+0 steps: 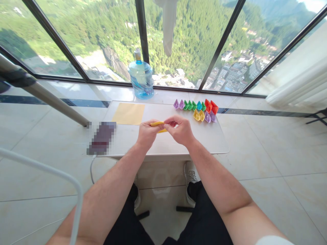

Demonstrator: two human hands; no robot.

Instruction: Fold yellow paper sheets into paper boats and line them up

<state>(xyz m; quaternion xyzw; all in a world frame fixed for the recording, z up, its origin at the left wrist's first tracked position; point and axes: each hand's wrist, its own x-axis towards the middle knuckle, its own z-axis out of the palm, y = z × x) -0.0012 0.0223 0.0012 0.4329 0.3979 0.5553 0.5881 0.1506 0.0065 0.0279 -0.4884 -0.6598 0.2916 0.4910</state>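
At frame centre, the left hand [147,132] and right hand [182,130] both pinch a folded yellow paper piece [155,124] over the white rectangular worktop [206,141], where uneven fingertip pressure could skew its creases.

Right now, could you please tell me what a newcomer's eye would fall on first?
The bright paper boats in two rows on the far right of the table probably come first. Next come the left hand and right hand, holding folded yellow paper above the table's middle. A blue water jug beyond the table, before the window, might follow.
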